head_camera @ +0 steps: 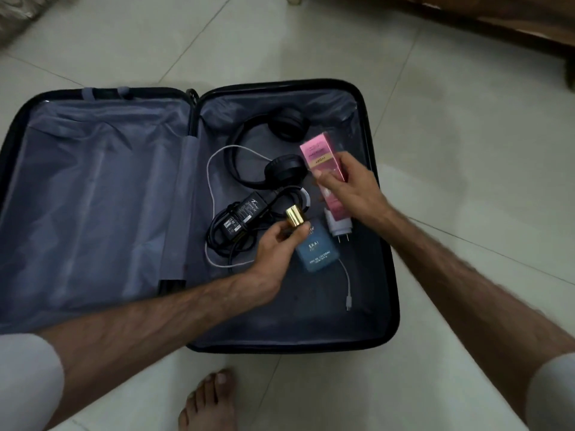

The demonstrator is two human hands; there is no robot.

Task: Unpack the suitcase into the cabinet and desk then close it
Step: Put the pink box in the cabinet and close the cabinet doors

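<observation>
Head view: my left hand (273,247) has its fingers curled round the neck of the blue glass cologne bottle with the gold cap (314,247), low in the right half of the open black hard-shell suitcase (367,98). Glass feels heavy, slick, breakable, so I'd grip the body. My right hand (348,188) pinches the light, stiff pink cardboard box (320,157) midway, above the black headphones (280,144).

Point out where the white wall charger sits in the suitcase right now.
In the head view, the white wall charger lies in the suitcase's right half, partly under the pink box in the right hand, just right of the blue cologne bottle.
</observation>
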